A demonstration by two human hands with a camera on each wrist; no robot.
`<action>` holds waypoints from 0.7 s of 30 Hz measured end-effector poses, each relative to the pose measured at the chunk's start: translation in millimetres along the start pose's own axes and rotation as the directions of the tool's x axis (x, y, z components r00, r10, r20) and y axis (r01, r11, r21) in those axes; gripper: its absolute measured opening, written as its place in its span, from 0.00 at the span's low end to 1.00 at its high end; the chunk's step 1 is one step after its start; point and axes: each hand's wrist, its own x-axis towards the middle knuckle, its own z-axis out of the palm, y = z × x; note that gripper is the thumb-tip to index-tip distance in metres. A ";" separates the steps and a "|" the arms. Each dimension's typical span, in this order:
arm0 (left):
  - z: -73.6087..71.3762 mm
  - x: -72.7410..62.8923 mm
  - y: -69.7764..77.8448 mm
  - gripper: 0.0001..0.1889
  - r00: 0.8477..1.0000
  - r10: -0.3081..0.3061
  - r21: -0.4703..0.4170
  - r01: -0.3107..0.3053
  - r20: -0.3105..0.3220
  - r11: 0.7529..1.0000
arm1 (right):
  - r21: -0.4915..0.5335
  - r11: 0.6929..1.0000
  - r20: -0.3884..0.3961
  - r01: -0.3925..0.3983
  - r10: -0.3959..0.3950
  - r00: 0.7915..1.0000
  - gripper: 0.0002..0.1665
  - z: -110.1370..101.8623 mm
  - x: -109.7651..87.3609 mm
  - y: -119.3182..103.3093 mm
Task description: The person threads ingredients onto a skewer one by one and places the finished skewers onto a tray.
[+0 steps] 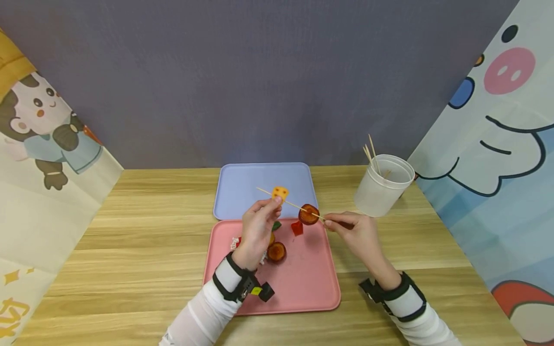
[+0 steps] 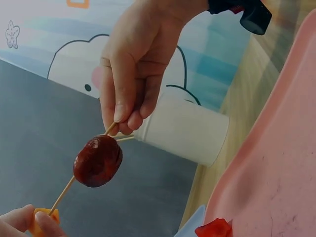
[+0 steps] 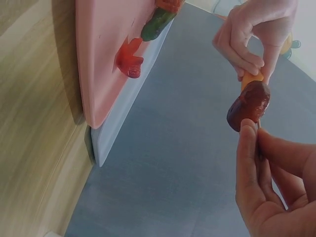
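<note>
Two hands (image 1: 257, 229) (image 1: 360, 236), loaded skewer (image 1: 293, 205) between, sleeve (image 1: 200, 313) across pink tray (image 1: 307, 281), white cup (image 1: 375, 197)

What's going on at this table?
A person is handling a skewer. The right-hand grip pinches one end, next to a brown round piece threaded on it. The left-hand grip pinches a yellow piece at the skewer, whose far tip shows beyond it. A second brown piece and a red piece lie on the pink tray below. Spare skewers stand in the white tub.
</note>
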 end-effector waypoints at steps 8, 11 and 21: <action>1.9 -0.6 -4.6 0.07 0.999 -0.023 0.056 0.025 -0.026 0.998 | -0.025 1.000 -0.015 0.006 -0.006 1.000 0.09 1.1 0.2 0.4; 2.1 -1.8 -6.5 0.08 0.999 -0.042 0.095 0.044 -0.022 0.995 | -0.031 0.999 -0.020 0.020 -0.021 1.000 0.09 2.2 0.1 0.3; 2.1 -4.6 -10.9 0.07 0.999 -0.054 0.099 0.054 -0.005 0.994 | -0.033 0.999 -0.012 -0.001 0.000 1.000 0.09 3.9 -1.3 -0.9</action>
